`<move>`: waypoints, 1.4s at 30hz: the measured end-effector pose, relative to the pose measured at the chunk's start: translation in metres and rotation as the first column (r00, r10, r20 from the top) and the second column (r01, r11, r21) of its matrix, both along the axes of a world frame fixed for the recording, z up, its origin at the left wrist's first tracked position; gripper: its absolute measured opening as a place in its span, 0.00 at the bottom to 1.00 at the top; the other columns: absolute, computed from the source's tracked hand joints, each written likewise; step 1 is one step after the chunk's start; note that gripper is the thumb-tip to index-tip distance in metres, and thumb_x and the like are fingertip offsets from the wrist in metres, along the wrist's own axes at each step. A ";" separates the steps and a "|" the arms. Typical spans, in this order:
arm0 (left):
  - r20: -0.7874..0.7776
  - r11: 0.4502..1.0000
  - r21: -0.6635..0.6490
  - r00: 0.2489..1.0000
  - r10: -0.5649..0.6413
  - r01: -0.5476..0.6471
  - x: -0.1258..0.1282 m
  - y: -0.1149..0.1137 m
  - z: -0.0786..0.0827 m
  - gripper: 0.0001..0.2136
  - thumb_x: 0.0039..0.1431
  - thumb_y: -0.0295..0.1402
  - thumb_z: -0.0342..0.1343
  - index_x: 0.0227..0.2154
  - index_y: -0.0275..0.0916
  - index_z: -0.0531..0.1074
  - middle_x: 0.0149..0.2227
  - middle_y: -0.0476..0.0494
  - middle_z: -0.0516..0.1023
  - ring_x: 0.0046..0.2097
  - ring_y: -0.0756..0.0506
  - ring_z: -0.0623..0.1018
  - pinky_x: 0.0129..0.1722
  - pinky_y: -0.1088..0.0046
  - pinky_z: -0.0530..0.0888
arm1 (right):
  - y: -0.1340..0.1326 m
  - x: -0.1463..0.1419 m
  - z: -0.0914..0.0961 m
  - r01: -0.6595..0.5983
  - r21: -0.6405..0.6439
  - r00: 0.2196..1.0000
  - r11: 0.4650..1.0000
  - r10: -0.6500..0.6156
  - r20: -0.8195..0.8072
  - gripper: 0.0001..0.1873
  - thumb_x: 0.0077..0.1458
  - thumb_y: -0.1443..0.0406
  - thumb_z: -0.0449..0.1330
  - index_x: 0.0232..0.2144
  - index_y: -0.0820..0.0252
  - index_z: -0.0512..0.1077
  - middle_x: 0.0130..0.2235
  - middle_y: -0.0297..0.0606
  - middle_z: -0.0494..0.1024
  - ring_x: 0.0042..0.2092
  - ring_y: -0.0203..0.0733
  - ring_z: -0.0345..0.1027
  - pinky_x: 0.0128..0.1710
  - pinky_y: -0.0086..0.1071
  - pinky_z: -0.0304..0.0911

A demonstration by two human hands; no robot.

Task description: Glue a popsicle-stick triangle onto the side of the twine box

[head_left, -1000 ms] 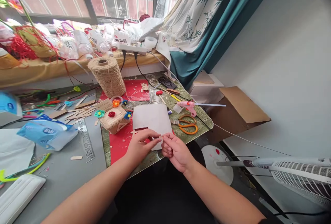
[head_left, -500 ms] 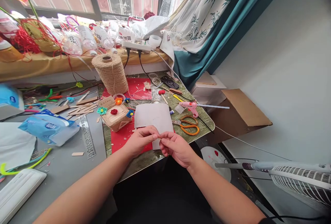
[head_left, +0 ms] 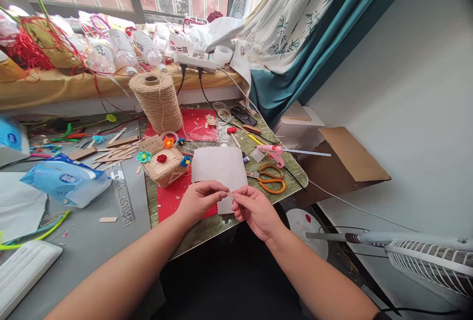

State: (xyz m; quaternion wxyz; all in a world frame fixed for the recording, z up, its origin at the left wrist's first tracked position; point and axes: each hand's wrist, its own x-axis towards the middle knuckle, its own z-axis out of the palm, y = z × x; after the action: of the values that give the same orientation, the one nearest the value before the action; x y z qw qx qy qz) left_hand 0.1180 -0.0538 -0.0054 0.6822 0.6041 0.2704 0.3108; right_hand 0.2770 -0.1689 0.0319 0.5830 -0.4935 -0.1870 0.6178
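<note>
Between the fingertips of both hands is a small tan piece of wooden stick (head_left: 230, 194), mostly covered by the fingers. My left hand (head_left: 202, 201) pinches one end, and my right hand (head_left: 255, 210) pinches the other. Both are held above a sheet of white paper (head_left: 219, 165) near the table's front edge. To the left stands a small twine-wrapped box (head_left: 164, 168) with colourful flowers on it. Orange-handled scissors (head_left: 271, 179) and a pink glue gun (head_left: 273, 152) lie to the right.
A large twine spool (head_left: 157, 106) stands behind the box. Loose wooden sticks (head_left: 116, 155), a clear stencil ruler (head_left: 123, 197) and a blue tissue pack (head_left: 66, 179) lie at left. A cardboard box (head_left: 343, 157) and a fan (head_left: 432, 261) are at right.
The fingertips of my two hands have drawn slightly apart, and more of the wooden piece shows between them. The view has shifted slightly.
</note>
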 end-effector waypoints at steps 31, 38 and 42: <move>-0.622 0.585 0.695 0.758 0.196 0.418 -0.002 0.021 -0.023 0.19 0.64 0.40 0.60 0.57 0.46 0.77 0.63 0.41 0.76 0.62 0.31 0.74 0.56 0.52 0.66 | -0.005 0.060 -0.045 -0.515 -0.365 -0.462 0.775 0.108 0.880 0.16 0.67 0.75 0.51 0.51 0.65 0.75 0.39 0.47 0.77 0.41 0.50 0.66 0.44 0.40 0.63; -0.520 0.600 0.735 0.830 0.202 0.315 -0.006 0.024 -0.014 0.16 0.64 0.40 0.60 0.53 0.45 0.78 0.57 0.39 0.80 0.58 0.33 0.76 0.55 0.52 0.67 | -0.001 0.043 -0.028 -0.204 0.020 0.478 0.979 0.082 0.875 0.12 0.67 0.61 0.58 0.46 0.54 0.81 0.39 0.40 0.79 0.42 0.44 0.71 0.45 0.39 0.67; -0.340 0.632 0.761 0.920 0.195 0.148 -0.007 0.019 -0.006 0.15 0.68 0.40 0.58 0.53 0.42 0.77 0.52 0.39 0.82 0.54 0.38 0.78 0.55 0.57 0.71 | 0.011 0.012 -0.036 0.100 0.033 0.955 0.994 -0.105 0.276 0.16 0.58 0.55 0.69 0.45 0.56 0.81 0.32 0.34 0.74 0.31 0.35 0.65 0.35 0.31 0.64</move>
State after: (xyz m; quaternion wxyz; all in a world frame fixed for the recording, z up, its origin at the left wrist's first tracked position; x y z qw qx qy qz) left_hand 0.1106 -0.0344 -0.0111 0.2836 0.8832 0.2492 0.2783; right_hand 0.2885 -0.1577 -0.0045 0.5869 -0.5786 -0.2467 0.5098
